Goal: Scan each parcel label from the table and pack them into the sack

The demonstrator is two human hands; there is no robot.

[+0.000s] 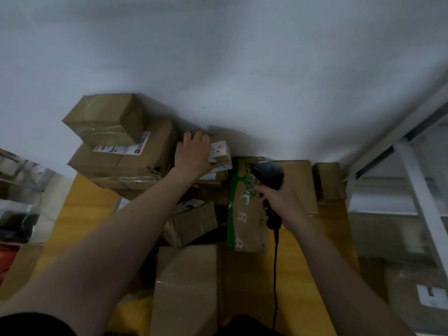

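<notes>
Several brown cardboard parcels lie piled on a yellow table (80,214) against a white wall. My left hand (194,151) reaches to the back of the pile and grips a small parcel with a white label (220,150). My right hand (278,197) holds a black corded barcode scanner (268,173), its head over a long parcel printed with green (244,214). No sack is in view.
Two larger boxes (116,139) are stacked at the back left. A big box (189,287) lies close to me. More boxes (327,183) sit at the back right. A white metal rack (417,180) stands to the right, cluttered shelves (17,195) to the left.
</notes>
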